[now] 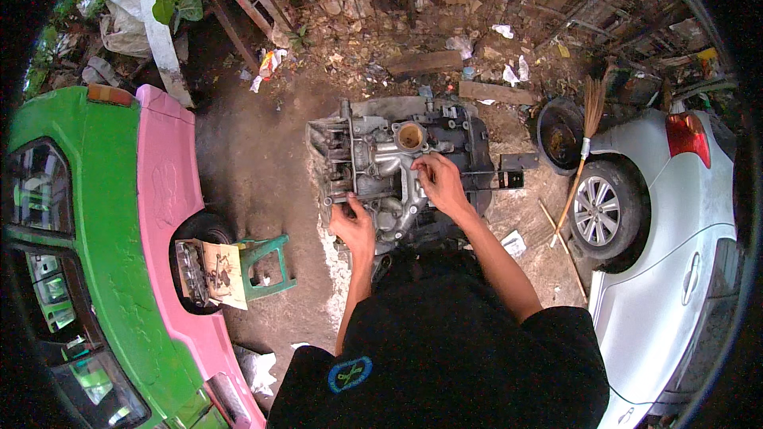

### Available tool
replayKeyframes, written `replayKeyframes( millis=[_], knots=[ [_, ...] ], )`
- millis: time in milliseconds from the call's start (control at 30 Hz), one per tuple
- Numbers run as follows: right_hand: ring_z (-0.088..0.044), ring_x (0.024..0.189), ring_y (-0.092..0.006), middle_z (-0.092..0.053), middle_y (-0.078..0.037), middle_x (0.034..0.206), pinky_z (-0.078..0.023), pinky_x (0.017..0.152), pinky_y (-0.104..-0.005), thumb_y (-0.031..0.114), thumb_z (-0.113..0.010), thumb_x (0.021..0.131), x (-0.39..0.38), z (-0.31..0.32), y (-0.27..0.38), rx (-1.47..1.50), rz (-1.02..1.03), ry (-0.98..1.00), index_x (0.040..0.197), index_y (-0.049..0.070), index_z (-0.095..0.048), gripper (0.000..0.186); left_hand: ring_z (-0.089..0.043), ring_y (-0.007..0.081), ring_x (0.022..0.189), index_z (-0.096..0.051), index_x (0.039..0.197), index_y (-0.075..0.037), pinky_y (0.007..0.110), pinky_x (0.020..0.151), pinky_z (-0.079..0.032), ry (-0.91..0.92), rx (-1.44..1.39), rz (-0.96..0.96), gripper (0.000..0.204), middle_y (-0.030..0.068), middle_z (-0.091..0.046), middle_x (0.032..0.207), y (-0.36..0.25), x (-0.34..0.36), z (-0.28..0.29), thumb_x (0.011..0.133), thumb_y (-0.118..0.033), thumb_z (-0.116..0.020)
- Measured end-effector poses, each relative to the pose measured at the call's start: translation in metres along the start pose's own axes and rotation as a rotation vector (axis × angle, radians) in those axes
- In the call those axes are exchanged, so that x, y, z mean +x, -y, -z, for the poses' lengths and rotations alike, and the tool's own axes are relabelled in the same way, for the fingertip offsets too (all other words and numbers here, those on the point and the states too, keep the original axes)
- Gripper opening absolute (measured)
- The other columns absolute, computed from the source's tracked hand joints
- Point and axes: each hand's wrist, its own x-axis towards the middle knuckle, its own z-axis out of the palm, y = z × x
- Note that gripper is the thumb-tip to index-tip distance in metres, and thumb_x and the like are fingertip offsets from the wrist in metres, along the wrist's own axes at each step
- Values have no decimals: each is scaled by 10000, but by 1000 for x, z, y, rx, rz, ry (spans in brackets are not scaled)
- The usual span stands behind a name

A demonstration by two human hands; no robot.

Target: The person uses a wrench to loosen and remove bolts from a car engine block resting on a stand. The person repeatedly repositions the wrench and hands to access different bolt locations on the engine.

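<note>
Dull metal engine [389,163], matt cloth shirt [453,342], glossy silver car [675,218]

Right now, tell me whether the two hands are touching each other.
Apart. The head view plainly shows part of the engine between the left hand and the right hand.

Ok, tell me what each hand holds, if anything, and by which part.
The left hand is at the engine's left side, the right hand at its silvery metalwork; whether either grips anything cannot be told.
</note>
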Motion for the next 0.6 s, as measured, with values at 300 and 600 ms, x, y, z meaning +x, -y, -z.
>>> replayKeyframes(
  millis=[300, 600],
  knots=[
    [-600, 698, -274, -597, -134, 812, -495, 690, -389, 39, -603, 854, 2, -1, -5, -8, 10, 10, 947, 39, -672, 116, -611, 514, 732, -605, 854, 84, 525, 642, -464, 217, 116, -20, 269, 324, -614, 733, 6, 54, -17, 916, -175, -645],
    [-595, 692, -258, -602, -126, 826, -496, 685, -380, 39, -605, 856, 0, -2, -4, 30, 6, -4, 948, 38, -672, 113, -621, 517, 781, -623, 869, 70, 541, 693, -468, 399, 211, -69, 261, 311, -640, 770, 7, 85, -55, 947, -178, -591]
  ],
)
